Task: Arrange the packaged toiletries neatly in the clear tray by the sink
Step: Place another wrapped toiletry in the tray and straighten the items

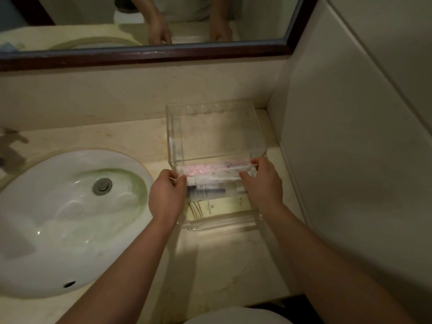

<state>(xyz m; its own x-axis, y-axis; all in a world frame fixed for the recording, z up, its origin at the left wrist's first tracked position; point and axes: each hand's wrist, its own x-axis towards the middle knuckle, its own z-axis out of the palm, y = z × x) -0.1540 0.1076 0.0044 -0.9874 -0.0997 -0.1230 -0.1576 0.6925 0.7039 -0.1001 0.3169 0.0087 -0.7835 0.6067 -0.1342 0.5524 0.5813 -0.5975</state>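
Observation:
A clear acrylic tray (174,132) stands on the marble counter right of the sink. A pink-and-white plastic packet (211,170) lies across its near half. My left hand (167,197) pinches the packet's left end and my right hand (264,181) pinches its right end. Below the packet lie a wrapped white-and-dark toiletry item (208,191) and a flat cream box with gold print (219,206), both inside the tray's near part. The far half of the tray holds nothing visible.
A white oval sink (58,218) with a metal drain fills the left. A blurred faucet (9,146) sits at the far left. A dark-framed mirror (145,54) runs along the back wall. A tiled side wall (350,160) closes in right of the tray.

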